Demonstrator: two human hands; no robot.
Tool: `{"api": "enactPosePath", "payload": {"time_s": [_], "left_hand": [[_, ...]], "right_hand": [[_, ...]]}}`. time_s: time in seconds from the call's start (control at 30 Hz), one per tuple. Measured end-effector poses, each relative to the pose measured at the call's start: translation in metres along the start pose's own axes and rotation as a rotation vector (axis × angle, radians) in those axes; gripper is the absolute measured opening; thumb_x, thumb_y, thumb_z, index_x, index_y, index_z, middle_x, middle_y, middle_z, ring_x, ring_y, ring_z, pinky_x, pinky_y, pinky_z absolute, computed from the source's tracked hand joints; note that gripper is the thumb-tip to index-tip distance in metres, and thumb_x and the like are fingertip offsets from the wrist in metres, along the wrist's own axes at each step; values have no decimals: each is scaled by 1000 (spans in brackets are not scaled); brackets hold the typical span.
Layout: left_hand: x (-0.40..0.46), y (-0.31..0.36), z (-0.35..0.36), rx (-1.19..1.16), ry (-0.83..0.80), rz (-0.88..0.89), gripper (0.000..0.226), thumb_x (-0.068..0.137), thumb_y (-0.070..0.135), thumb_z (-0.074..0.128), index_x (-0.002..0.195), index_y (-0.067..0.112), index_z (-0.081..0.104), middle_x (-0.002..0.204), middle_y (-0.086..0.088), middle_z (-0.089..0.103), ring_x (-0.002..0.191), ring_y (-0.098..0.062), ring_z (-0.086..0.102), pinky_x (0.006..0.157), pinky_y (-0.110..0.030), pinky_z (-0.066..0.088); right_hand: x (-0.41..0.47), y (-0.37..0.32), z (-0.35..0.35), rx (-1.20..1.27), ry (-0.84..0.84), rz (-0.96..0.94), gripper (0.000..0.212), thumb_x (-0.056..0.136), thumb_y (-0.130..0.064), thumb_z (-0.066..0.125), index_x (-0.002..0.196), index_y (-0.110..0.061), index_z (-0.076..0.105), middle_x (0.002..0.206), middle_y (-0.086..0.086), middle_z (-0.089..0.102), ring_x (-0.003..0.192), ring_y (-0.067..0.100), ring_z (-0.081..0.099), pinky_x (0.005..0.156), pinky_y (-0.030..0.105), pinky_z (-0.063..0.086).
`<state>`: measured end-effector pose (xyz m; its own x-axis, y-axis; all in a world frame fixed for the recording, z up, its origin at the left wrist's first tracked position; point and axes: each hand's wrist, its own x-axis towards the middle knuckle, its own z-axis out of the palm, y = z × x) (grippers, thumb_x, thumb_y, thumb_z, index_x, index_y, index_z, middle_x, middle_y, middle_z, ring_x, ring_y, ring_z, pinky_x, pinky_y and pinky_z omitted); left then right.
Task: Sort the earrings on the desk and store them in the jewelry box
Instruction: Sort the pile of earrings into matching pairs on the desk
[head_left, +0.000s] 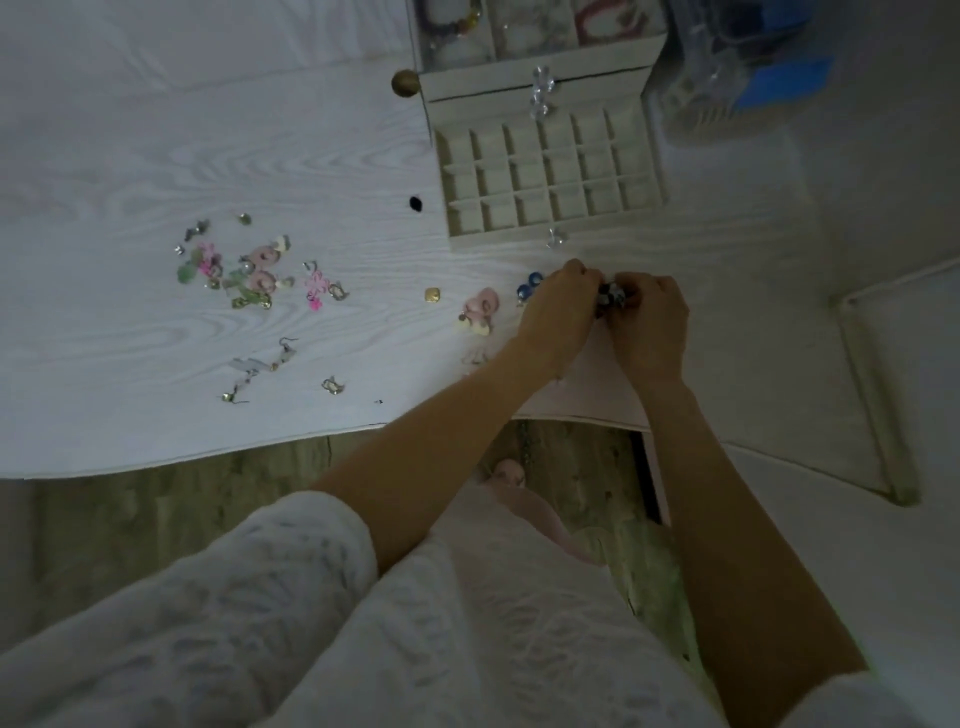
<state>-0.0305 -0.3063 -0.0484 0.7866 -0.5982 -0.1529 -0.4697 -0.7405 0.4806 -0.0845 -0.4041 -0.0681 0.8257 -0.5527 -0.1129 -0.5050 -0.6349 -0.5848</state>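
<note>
Reaching over the near edge of the desk, two bare forearms come out of white knitted sleeves and meet close to the desk's near right part. The left hand and the right hand have their fingers curled toward each other, and together they pinch a small dark earring between the fingertips; its exact shape is too small to tell.

Just left of the left hand lie blue earrings and a pink earring pair, and further left a small gold square piece. Near the front edge, toward the left, some loose hook earrings are scattered. Beyond them, in the left middle of the desk, a mixed heap of pink and green earrings lies together. Between this heap and the hands the white wood-grain surface is bare, and the far left part also.

Straight behind the hands, the jewelry box has its lower drawer pulled out toward the person, showing a grid of small beige compartments. A clear knob is on the drawer front. The top tray holds bracelets. A blue and clear container stands at the far right. No readable writing is visible.
</note>
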Motion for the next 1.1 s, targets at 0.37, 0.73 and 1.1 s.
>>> {"api": "enactPosePath", "payload": {"time_s": [0.37,0.73,1.1], "left_hand": [[-84,-80,-55,-196,366,-9,20,85,15,55,102,15,66,98,-5,67,91,-23,55,71,-22,39],[-148,-197,-91,-192,446,-426,27,82,19,62,109,15,63,108,-6,66,96,-27,55,77,-28,39],[-122,-253,-115,-159,447,-485,25,86,23,61,108,14,65,102,-13,62,95,-29,54,72,-31,46]], "right_hand": [[-43,-72,11,-62,-10,-434,20,81,-1,52,95,-6,65,98,14,61,93,32,52,79,27,34],[-27,-148,93,-289,-342,-583,32,81,16,48,105,-2,58,108,17,52,102,31,49,77,45,51],[-29,-173,115,-148,-280,-545,12,83,5,53,89,3,63,98,19,59,92,31,55,74,25,34]]}}
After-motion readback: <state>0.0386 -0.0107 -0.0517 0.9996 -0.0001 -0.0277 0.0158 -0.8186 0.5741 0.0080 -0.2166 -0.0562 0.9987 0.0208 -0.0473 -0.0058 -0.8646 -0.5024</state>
